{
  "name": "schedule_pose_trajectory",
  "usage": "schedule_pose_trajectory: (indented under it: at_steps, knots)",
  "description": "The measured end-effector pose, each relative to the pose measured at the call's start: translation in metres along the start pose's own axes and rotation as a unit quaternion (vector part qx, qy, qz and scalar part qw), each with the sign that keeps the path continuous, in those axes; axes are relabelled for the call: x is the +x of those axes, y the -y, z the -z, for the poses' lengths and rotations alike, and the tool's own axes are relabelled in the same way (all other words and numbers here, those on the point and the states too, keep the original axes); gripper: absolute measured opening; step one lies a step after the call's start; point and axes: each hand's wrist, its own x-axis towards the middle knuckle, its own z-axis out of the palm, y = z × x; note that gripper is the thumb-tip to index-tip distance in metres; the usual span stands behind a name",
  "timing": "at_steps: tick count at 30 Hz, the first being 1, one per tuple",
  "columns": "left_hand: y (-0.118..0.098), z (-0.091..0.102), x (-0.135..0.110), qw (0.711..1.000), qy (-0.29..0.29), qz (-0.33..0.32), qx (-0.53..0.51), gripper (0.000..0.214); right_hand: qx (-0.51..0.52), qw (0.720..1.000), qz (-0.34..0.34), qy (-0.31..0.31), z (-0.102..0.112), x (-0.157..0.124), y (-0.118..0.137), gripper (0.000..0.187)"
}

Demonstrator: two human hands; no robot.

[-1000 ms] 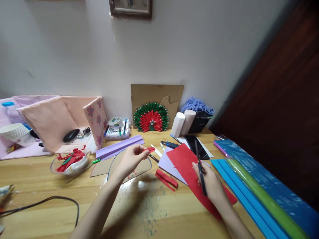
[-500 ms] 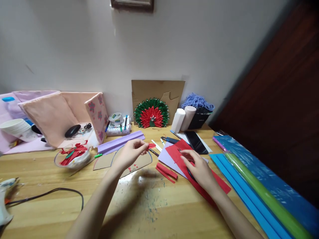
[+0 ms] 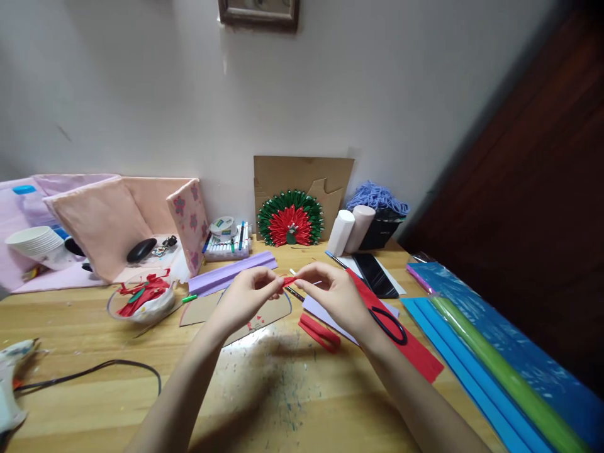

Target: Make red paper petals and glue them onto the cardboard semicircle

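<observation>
While the left hand [image 3: 245, 299] and right hand [image 3: 334, 297] meet above the middle of the tabletop [image 3: 264, 396], the fingers of each are closed in a pinch on a small red piece [image 3: 289, 281], held between them. Fingertips cover both its ends, so its full shape cannot be made out. Just below it, a dark pen [image 3: 295, 294] is partly hidden by the right hand. The left hand and forearm block part of the arched cardboard [image 3: 271, 307], and its red marks are too small to read. At the right wrist, a black handle loop [image 3: 404, 336] rests on the red sheet [image 3: 422, 358]; whatever it joins is out of sight. Folded red strips [image 3: 318, 333] near the right hand look blurred. The picture frame [image 3: 258, 20] is cut off above, the white tool [image 3: 9, 377] at the left edge.
</observation>
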Motion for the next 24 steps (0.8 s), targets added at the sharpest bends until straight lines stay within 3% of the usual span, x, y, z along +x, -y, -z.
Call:
schedule_pose_trajectory:
  at_steps: [8,15,24]
  knots:
    - [0.007,-0.001,0.003,0.999,0.003,-0.012,0.043,0.030,0.044,0.999,-0.019,0.020,-0.001,0.009,-0.011,0.015]
    - [0.018,-0.012,0.007,0.994,-0.013,-0.074,-0.073,0.023,0.069,0.997,-0.032,0.017,0.001,0.008,-0.011,0.014]
    - [0.016,-0.015,0.007,0.992,-0.049,-0.102,-0.046,0.013,0.063,0.998,-0.021,0.000,0.001,0.005,-0.011,0.015]
